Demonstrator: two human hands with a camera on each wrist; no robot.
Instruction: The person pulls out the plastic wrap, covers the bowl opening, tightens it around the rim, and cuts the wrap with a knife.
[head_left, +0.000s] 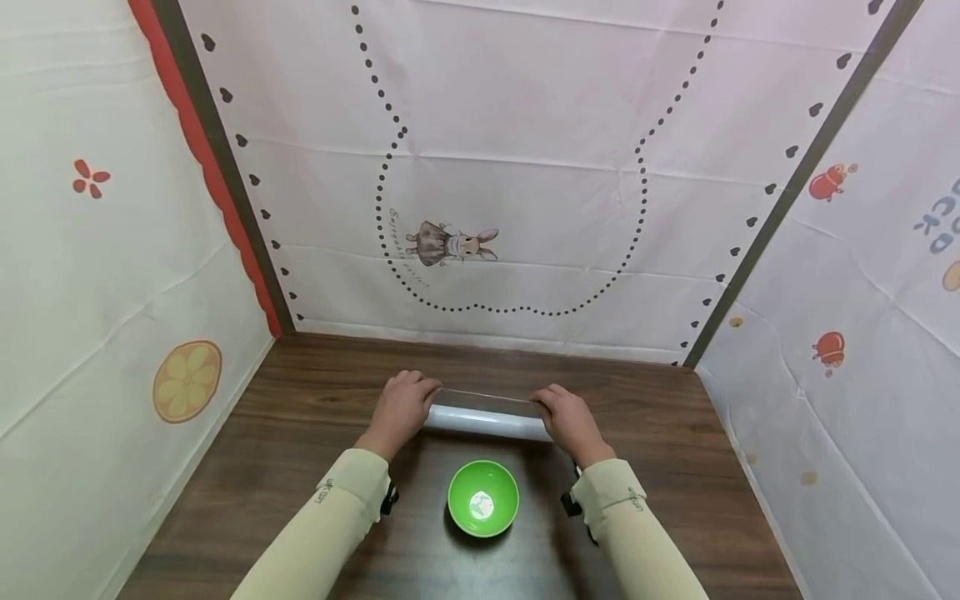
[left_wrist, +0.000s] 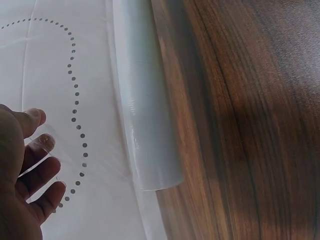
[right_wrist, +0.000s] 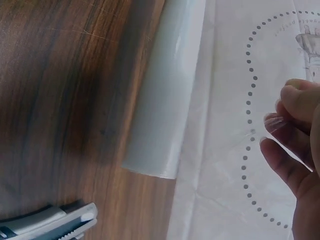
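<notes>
A roll of cling film [head_left: 487, 423] lies across the dark wood table beyond a green bowl [head_left: 483, 498]. My left hand [head_left: 401, 408] pinches the left end of a clear film edge between thumb and forefinger. At the other end, my right hand [head_left: 572, 423] pinches the same edge, and the film spans taut between them just above and behind the roll. In the left wrist view, transparent film crosses the loosely bent fingers [left_wrist: 42, 172]. A grey-white utility knife [right_wrist: 55, 222] shows beside the roll's end in the right wrist view.
The brown wooden table [head_left: 300, 417] meets a white printed cloth wall [head_left: 517, 208] behind the roll. More printed cloth hangs at the left [head_left: 90, 317] and right [head_left: 862, 400]. The bowl stands between my forearms.
</notes>
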